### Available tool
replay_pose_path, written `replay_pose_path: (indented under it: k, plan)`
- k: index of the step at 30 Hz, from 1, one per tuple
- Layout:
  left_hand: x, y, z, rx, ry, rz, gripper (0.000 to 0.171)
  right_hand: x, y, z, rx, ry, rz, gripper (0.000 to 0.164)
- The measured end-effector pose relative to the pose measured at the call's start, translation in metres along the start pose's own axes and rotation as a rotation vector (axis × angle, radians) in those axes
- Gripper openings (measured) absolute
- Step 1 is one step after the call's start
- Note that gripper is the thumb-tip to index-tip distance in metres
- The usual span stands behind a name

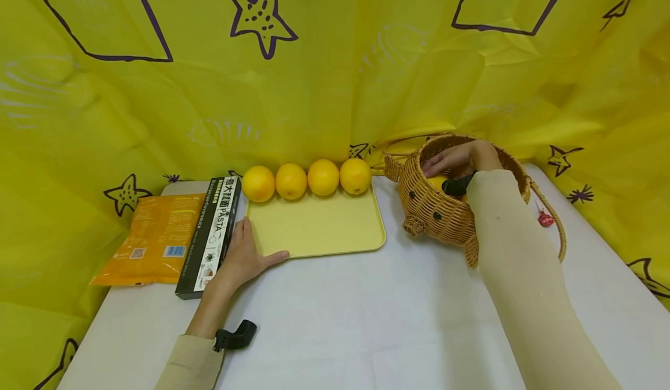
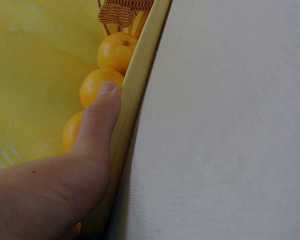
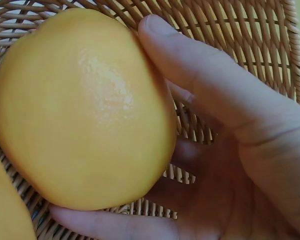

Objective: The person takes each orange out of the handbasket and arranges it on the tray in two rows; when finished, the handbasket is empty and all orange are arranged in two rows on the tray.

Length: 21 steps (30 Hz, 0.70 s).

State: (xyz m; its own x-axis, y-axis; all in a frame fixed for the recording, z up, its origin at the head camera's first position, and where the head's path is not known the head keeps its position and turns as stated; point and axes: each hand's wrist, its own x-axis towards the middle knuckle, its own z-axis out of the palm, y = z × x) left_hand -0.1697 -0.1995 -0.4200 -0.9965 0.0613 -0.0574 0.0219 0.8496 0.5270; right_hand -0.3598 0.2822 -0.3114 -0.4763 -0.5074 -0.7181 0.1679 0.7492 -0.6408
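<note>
My left hand (image 1: 246, 256) rests at the near left corner of a pale yellow tray (image 1: 314, 227), thumb stretched along its front edge and fingers straight along its left side. Several oranges (image 1: 323, 176) stand in a row along the tray's far edge. To the right, my right hand (image 1: 458, 156) reaches into a wicker basket (image 1: 445, 215) with a pig face. Seen from the right wrist, thumb and fingers curve round an orange (image 3: 85, 110) inside it. Part of another orange (image 3: 5, 205) shows at the lower left there.
Left of the tray lie a black and white pasta box (image 1: 211, 233) and an orange packet (image 1: 162, 233). A small red-wrapped candy (image 1: 545, 218) is right of the basket, near its handle (image 1: 556, 221). A yellow patterned cloth (image 1: 324, 88) hangs behind the white table (image 1: 356, 320).
</note>
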Motion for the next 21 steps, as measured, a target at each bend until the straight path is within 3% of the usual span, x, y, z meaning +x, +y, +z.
replay_pose_path:
  k: [10,21]
  plan:
    - [0.000,-0.001,0.002,0.004,-0.004,-0.001,0.127,-0.005,0.000,0.003,0.174,0.081,-0.083,0.075]
    - [0.000,-0.002,0.001,-0.001,-0.016,-0.005,0.128,-0.011,-0.003,0.001,0.104,0.055,-0.075,0.077]
